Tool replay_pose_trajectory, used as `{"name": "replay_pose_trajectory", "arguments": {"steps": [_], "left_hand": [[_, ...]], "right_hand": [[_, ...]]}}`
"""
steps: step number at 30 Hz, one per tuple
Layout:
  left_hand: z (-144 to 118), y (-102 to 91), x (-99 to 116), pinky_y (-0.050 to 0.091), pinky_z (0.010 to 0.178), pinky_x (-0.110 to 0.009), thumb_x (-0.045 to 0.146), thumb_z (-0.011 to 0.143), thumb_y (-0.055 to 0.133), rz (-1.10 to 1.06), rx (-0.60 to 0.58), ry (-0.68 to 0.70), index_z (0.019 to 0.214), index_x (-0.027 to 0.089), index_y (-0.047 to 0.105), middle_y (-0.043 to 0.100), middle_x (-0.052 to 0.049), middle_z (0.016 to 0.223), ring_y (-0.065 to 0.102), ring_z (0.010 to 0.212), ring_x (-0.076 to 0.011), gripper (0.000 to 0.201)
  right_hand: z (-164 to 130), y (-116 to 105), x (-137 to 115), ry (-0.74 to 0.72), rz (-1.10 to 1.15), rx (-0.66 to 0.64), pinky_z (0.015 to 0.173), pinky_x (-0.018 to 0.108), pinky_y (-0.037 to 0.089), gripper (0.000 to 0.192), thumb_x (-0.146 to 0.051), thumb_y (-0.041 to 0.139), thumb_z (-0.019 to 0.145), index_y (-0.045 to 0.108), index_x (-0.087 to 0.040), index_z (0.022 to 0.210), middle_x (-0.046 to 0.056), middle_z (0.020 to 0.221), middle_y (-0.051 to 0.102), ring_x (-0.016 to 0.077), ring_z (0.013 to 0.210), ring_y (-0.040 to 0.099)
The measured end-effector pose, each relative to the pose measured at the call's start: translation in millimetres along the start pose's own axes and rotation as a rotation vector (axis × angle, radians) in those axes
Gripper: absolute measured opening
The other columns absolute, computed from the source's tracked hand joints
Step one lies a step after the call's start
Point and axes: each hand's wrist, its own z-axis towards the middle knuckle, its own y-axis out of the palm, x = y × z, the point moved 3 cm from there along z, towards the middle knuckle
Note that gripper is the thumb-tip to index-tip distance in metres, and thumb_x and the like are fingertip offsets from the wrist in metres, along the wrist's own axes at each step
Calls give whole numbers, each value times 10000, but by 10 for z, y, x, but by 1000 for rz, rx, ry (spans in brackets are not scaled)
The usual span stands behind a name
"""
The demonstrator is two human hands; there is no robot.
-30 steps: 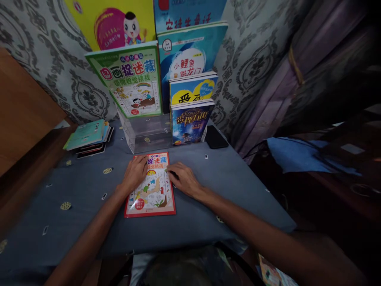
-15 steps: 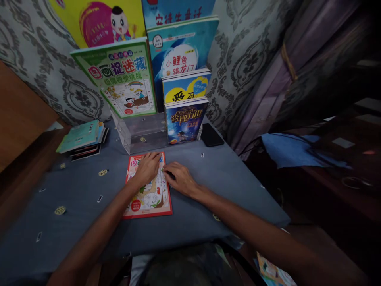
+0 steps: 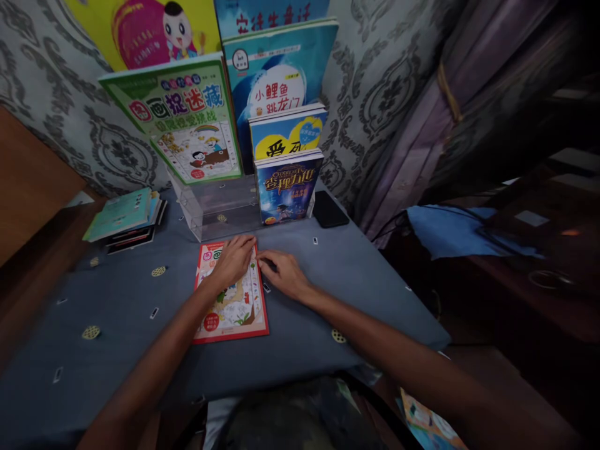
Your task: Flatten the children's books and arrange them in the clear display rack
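Note:
A red-bordered picture book point(image 3: 234, 317) lies closed and face up on the cloth-covered table. My left hand point(image 3: 234, 262) rests flat across its upper cover, fingers stretched toward the top right corner and hiding part of the title. At the book's right edge, close to that corner, is my right hand point(image 3: 287, 275). Its thumb and forefinger are bent together at the cover's edge, and the other fingers curl beneath the palm. How much of the edge sits between those fingertips is hard to make out.
Behind the book stands a clear acrylic rack point(image 3: 210, 219) of upright children's books, including a green picture book point(image 3: 192, 125) and a dark blue book point(image 3: 287, 190). A black phone point(image 3: 330, 209) lies to its right. Stacked books point(image 3: 126, 215) sit at the left. A purple curtain point(image 3: 398, 169) hangs at the right.
The view has shifted slightly. My right hand's fingertips have moved a little up along the book's right edge, and my left hand stays on the cover.

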Motion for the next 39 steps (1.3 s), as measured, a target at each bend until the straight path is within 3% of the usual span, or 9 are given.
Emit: {"name": "replay_pose_trajectory", "arguments": {"steps": [4,10,15,21,27,32,39], "left_hand": [[-39,-30,14,456,1010,-444,148,976,448,-47,18,47,1354,152,592,620,-137,1347,560,1213,-270,404],[-137,-114,95,470,997,-445,167,990,454,-91,13,102,1322,178,620,641,-129,1253,573,1161,-265,371],[-245,-164,170,480,990,-447,118,969,457,-123,26,132,1323,209,625,645,-113,1224,580,1139,-255,402],[-364,-200,224,495,985,-460,126,984,447,-189,47,192,1345,201,610,644,-125,1237,589,1129,-254,403],[-495,-238,301,490,1008,-490,100,970,460,-204,59,229,1304,211,638,638,-126,1259,578,1182,-259,394],[-656,-274,379,481,1020,-499,64,927,483,-207,7,231,1285,196,641,625,-127,1270,561,1191,-266,413],[-879,-411,565,489,992,-494,67,930,472,-228,-74,238,1294,226,640,624,-115,1245,569,1143,-257,431]], "right_hand": [[33,-48,54,64,58,40,787,305,517,239,-189,511,954,697,-184,1105,58,966,756,184,830,678],[46,-32,137,103,136,73,831,333,543,269,-226,485,969,652,-180,1175,85,1060,757,210,936,711],[35,-17,138,78,159,50,891,367,544,290,-246,458,990,627,-199,1221,94,1125,755,225,1025,713],[22,-23,116,96,118,17,845,344,532,290,-284,462,1011,618,-209,1243,71,1052,772,198,899,715],[16,-1,105,85,44,-46,903,383,514,311,-284,434,1022,635,-177,1232,100,1101,751,220,982,692],[2,20,116,45,-21,-52,954,391,500,286,-296,453,1022,647,-204,1210,92,1133,740,226,1067,670],[-8,32,86,-13,-43,-62,942,400,517,282,-285,453,1015,649,-189,1193,93,1074,751,237,1035,673]]}}
